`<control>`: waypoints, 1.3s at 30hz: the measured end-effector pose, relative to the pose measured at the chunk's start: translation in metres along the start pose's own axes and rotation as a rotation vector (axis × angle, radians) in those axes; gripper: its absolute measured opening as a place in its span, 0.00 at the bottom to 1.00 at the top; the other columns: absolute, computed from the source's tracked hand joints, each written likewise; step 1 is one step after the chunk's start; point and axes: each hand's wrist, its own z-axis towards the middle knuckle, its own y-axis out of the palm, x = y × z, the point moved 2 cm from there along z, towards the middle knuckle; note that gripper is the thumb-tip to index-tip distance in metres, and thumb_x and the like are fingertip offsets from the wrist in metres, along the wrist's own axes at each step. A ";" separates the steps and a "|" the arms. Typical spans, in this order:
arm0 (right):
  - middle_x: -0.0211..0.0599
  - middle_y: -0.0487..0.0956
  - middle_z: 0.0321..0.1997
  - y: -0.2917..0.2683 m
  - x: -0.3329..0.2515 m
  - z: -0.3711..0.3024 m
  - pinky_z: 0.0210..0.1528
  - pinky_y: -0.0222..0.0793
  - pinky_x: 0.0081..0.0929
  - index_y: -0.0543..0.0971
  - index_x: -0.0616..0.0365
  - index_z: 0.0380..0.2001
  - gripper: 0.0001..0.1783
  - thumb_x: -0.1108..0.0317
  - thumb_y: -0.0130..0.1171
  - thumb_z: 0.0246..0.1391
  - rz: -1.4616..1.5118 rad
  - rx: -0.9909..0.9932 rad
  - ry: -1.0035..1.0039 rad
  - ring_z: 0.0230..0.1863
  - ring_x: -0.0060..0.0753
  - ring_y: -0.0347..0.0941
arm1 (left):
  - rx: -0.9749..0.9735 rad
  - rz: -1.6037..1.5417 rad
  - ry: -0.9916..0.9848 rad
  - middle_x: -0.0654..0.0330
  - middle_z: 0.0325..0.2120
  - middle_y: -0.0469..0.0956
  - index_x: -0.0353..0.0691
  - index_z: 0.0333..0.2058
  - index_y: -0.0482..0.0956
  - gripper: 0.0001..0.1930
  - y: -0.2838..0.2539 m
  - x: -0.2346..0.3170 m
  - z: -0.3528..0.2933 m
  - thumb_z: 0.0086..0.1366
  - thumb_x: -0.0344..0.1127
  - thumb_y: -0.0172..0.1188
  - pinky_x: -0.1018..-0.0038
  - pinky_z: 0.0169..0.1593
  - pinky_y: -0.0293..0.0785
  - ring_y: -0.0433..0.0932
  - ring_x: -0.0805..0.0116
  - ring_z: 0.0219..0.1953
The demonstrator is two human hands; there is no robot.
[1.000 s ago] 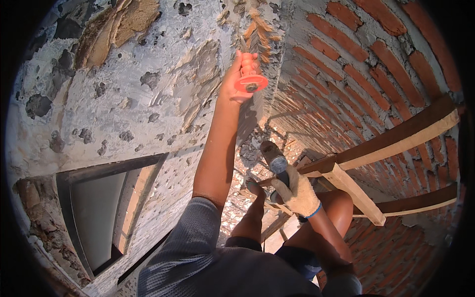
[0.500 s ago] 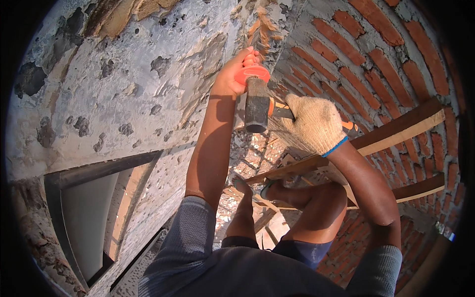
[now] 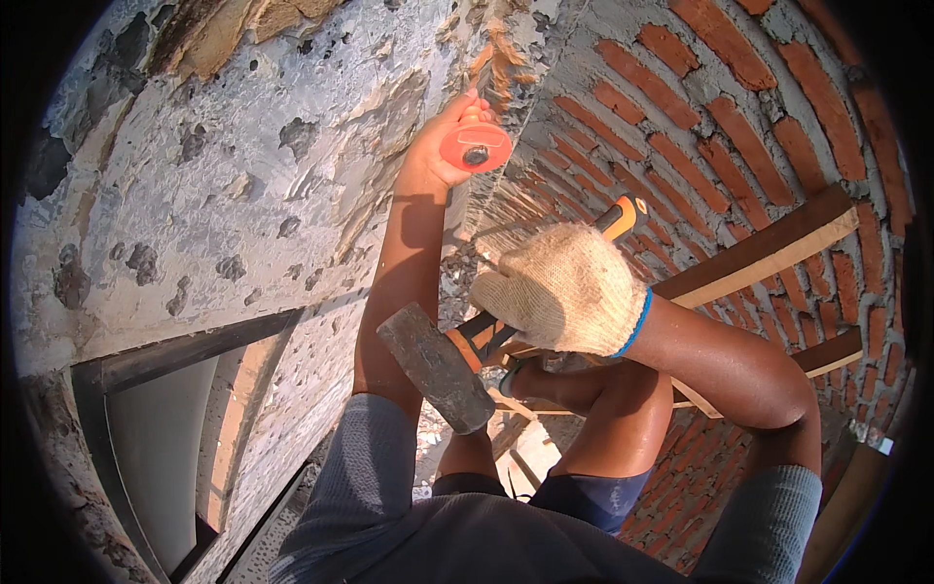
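Observation:
My bare left hand (image 3: 438, 146) is wrapped round a chisel (image 3: 484, 146) with a round red-orange hand guard, its dark struck end facing me. The chisel's tip points at the chipped corner of the wall, where orange brick (image 3: 501, 63) shows; whether the tip touches is hidden by my hand. In a cream knitted glove with a blue cuff, my right hand (image 3: 564, 292) grips a sledgehammer (image 3: 438, 368) by its orange and black handle. Its heavy dark head hangs over my left forearm, well apart from the chisel.
On the left stands a pitted grey plastered wall (image 3: 321, 107) with a dark-framed opening (image 3: 195, 341). A rough brick wall (image 3: 720, 146) curves along the right. Wooden beams (image 3: 769, 248) cross beside my right arm. Rubble and timber lie below around my legs.
The hammer has swung away from the chisel, back toward my body and leftward, its head now tilted. My left hand stays closed on the chisel.

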 end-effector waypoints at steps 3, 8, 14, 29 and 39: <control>0.46 0.83 0.30 -0.009 0.033 0.018 0.33 0.79 0.43 0.80 0.57 0.39 0.14 0.61 0.61 0.53 -0.424 -0.464 0.467 0.33 0.49 0.83 | -0.014 0.070 0.007 0.63 0.24 0.74 0.36 0.39 0.74 0.10 -0.008 -0.007 0.003 0.69 0.37 0.63 0.77 0.28 0.77 0.77 0.74 0.26; 0.47 0.82 0.30 -0.001 0.000 -0.007 0.34 0.77 0.47 0.80 0.52 0.42 0.14 0.59 0.55 0.57 -0.398 -0.433 0.044 0.33 0.50 0.81 | -0.088 -0.015 -0.002 0.59 0.25 0.75 0.37 0.36 0.73 0.10 -0.019 -0.011 0.009 0.70 0.37 0.61 0.75 0.29 0.78 0.76 0.71 0.26; 0.40 0.83 0.28 0.000 0.031 -0.016 0.33 0.77 0.45 0.80 0.54 0.39 0.15 0.56 0.61 0.54 -0.646 -0.539 0.295 0.31 0.48 0.82 | -0.122 0.078 0.036 0.64 0.23 0.72 0.40 0.37 0.73 0.10 -0.015 -0.007 0.009 0.72 0.40 0.59 0.79 0.25 0.73 0.72 0.76 0.22; 0.47 0.83 0.30 -0.005 0.000 0.011 0.36 0.78 0.45 0.81 0.58 0.35 0.12 0.60 0.57 0.57 -0.248 -0.457 0.265 0.33 0.49 0.82 | -0.230 0.096 -0.035 0.64 0.24 0.73 0.39 0.38 0.72 0.10 -0.029 0.001 0.010 0.73 0.40 0.58 0.79 0.27 0.73 0.73 0.75 0.23; 0.40 0.80 0.29 0.003 -0.005 -0.055 0.33 0.75 0.41 0.81 0.55 0.38 0.18 0.60 0.64 0.42 -0.014 -0.178 -0.108 0.30 0.46 0.79 | -0.101 -0.051 0.048 0.61 0.24 0.73 0.37 0.38 0.73 0.11 -0.025 -0.021 0.023 0.72 0.40 0.59 0.74 0.29 0.76 0.75 0.71 0.25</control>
